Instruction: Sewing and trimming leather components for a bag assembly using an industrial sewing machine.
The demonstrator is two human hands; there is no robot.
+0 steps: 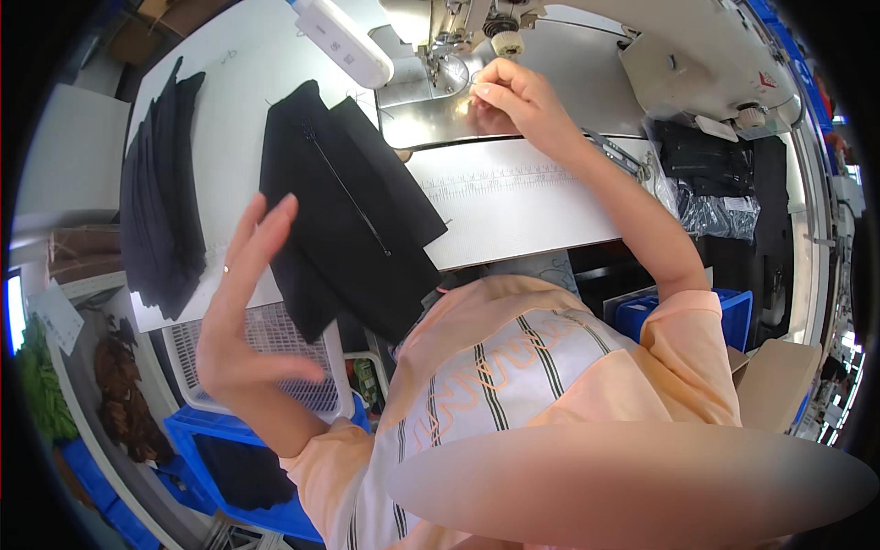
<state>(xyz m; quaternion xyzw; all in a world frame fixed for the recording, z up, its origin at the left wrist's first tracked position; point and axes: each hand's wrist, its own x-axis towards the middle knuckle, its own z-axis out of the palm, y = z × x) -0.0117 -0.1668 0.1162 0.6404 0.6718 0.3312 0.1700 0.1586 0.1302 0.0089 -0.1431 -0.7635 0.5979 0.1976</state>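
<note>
My left hand [247,302] is raised with fingers and thumb spread, beside the left edge of a black fabric piece [316,220], and nothing is in it. Down that piece runs a thin line that looks like a zipper [353,197]. The piece hangs over the front edge of the white table [513,202] toward my lap. Over the metal plate of a sewing machine [449,37], my right hand [518,101] is pinched closed just right of the needle area. What its fingertips hold, if anything, is too small to make out.
A pile of long black fabric pieces [165,192] lies at the table's left. Below it stand a white plastic basket [339,367] and a blue crate [188,431]. Dark plastic-wrapped packages [706,165] sit at the right, and a white device [344,41] juts out left of the needle.
</note>
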